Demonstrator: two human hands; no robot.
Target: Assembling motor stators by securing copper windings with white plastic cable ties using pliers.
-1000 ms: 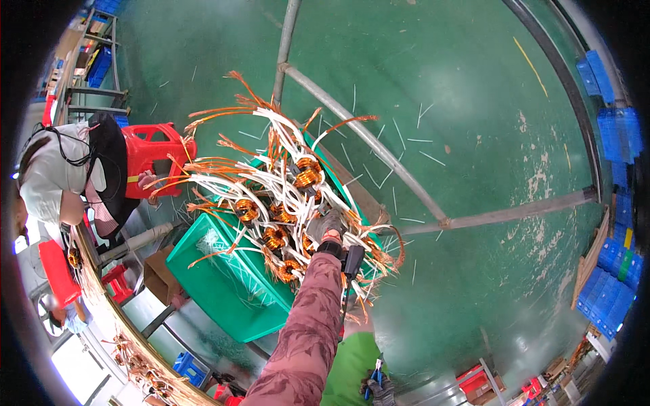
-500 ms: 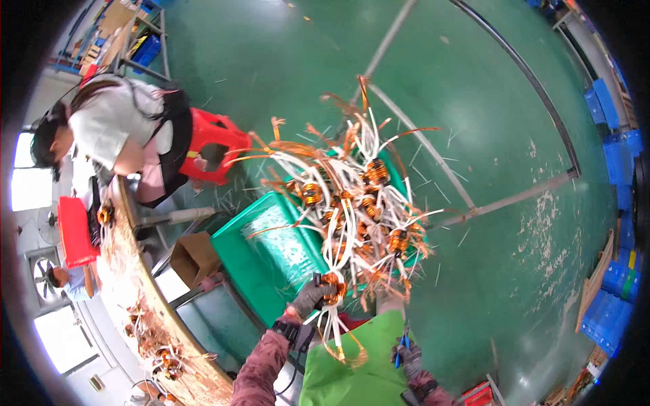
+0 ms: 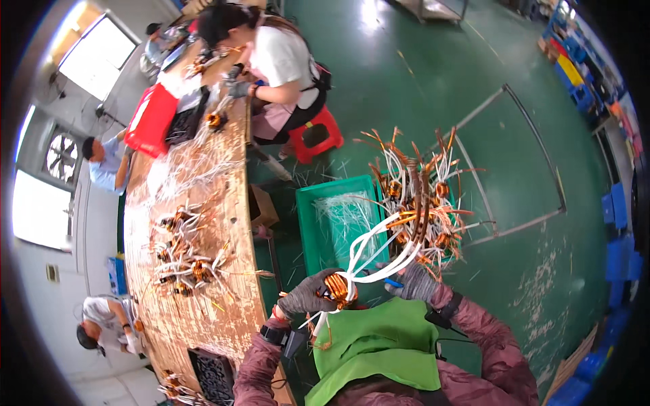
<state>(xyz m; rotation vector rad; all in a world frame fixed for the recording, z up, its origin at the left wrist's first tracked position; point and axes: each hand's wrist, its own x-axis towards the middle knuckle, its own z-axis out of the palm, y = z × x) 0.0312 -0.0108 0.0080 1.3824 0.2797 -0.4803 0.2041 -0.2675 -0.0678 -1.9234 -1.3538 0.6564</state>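
Gloved in grey, my left hand (image 3: 306,296) is closed around a copper-wound coil (image 3: 338,287) just in front of my green apron. From the coil, long white sleeved leads (image 3: 363,252) with bare copper ends arch up and to the right. My right hand (image 3: 416,284), also gloved, is closed on blue-handled pliers (image 3: 391,282) close to those leads. The jaws of the pliers are hard to make out. Beyond my hands, a heap of similar coils (image 3: 441,189) with white leads fills one green bin; a second green bin (image 3: 306,227) holds white sleeve scraps.
A wooden bench (image 3: 233,271) runs along my left, carrying several coils (image 3: 196,271), a red bin (image 3: 150,122) and a dark tray (image 3: 211,375). A co-worker (image 3: 281,64) works at its far end beside a red stool (image 3: 317,139). A metal frame (image 3: 528,220) lies on the green floor.
My view has swung left toward the bench. My left hand still holds the coil, whose leads now point away from me. My right hand has come up with the pliers toward the leads.
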